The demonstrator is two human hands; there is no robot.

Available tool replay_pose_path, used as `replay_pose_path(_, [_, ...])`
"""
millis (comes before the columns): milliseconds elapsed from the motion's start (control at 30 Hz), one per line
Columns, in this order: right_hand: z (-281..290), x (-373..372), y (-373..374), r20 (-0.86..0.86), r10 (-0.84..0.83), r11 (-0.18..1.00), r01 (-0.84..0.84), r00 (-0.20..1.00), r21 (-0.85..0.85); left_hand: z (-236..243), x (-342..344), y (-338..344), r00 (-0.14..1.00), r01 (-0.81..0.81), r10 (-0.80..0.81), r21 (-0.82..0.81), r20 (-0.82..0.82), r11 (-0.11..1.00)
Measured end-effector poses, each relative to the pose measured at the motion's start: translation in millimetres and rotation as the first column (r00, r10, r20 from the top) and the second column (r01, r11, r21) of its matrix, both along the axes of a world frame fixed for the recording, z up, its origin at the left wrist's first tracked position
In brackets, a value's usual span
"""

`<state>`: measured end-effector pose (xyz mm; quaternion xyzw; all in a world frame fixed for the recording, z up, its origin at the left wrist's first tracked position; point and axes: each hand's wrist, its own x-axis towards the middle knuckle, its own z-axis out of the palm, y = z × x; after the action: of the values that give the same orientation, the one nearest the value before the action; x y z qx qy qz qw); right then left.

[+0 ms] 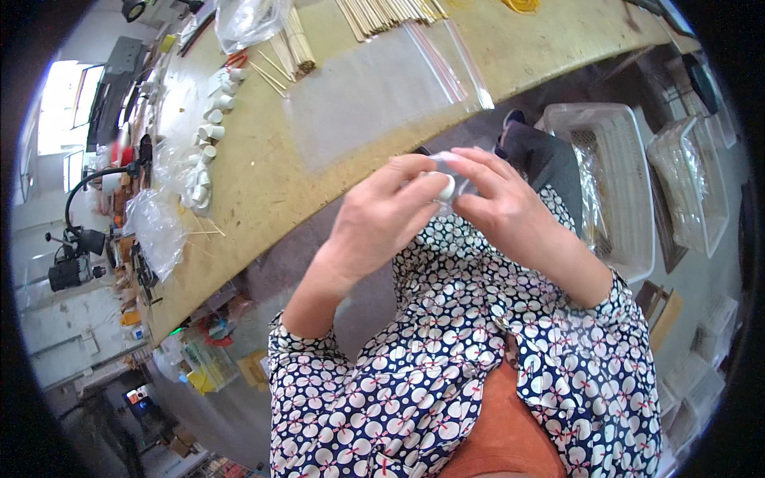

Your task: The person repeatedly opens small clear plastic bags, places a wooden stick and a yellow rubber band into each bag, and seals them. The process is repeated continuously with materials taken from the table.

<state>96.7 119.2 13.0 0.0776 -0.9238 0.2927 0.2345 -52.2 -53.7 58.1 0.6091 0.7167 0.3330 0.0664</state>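
My left hand (382, 219) and my right hand (506, 211) meet in front of my chest, just off the edge of a wooden worktable (263, 171). Between the fingertips of both hands sits a small white cap-like piece (443, 188), partly wrapped in a thin clear plastic bag (460, 171). My left thumb and forefinger pinch the white piece; my right fingers hold the plastic around it. Both sleeves have a dark and white patterned print.
On the table lie flat clear zip bags (382, 88), bundles of thin wooden sticks (382, 14), several small white caps (211, 131) and crumpled plastic bags (155, 227). White plastic baskets (613, 183) stand on the floor to the right.
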Motion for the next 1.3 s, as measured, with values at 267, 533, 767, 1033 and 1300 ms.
replay_pose_path(267, [-15,33,9,0.082,-0.118,0.990,0.124,0.990,-0.063,25,-110,28,0.823,-0.567,0.567,-0.008,0.031,0.824])
replay_pose_path(533, [-41,61,10,0.188,-0.195,0.972,0.214,0.963,-0.091,-32,-354,9,0.529,-0.843,0.730,-0.368,-0.432,0.393])
replay_pose_path(767, [-40,63,14,0.196,-0.204,0.975,0.218,0.959,-0.050,-19,-343,16,0.592,-0.659,0.798,-0.503,0.111,0.559])
replay_pose_path(1033, [-39,55,12,0.188,-0.172,0.984,0.178,0.967,-0.019,-19,-339,-21,0.480,-0.593,0.714,-0.412,0.510,0.692])
replay_pose_path(1300, [-26,65,19,0.148,-0.225,0.974,0.226,0.963,0.012,30,-208,-24,0.585,-0.546,0.196,0.204,0.787,0.813])
